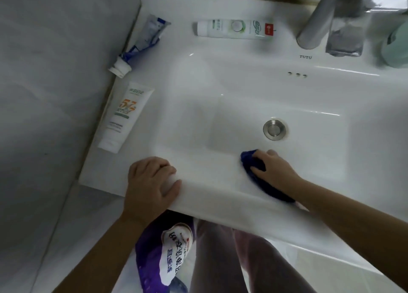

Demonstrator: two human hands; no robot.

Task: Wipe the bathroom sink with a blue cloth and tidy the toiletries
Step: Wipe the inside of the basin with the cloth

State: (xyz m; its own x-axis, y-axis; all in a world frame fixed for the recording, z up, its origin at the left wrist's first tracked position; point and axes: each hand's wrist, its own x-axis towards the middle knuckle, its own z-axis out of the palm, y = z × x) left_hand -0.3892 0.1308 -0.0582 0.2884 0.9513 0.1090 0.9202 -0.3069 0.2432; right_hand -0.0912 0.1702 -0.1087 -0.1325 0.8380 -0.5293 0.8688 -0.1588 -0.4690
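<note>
My right hand (pixel 273 169) presses a dark blue cloth (pixel 257 175) against the near inner wall of the white sink (pixel 242 89), with its fingers curled over the cloth. My left hand (pixel 150 182) rests on the sink's front rim, fingers bent over the edge. A crumpled blue and white toothpaste tube (pixel 141 43) lies at the far left corner. A white tube with orange print (pixel 123 116) lies along the left rim. A white and green tube (pixel 234 29) lies on the back ledge.
A metal tap (pixel 315 21) stands at the back right, with a grey holder (pixel 346 34) and a pale green cup (pixel 397 45) beside it. The drain plug (pixel 274 128) sits mid-basin. A purple detergent bag (pixel 165 255) stands on the floor below, beside my legs.
</note>
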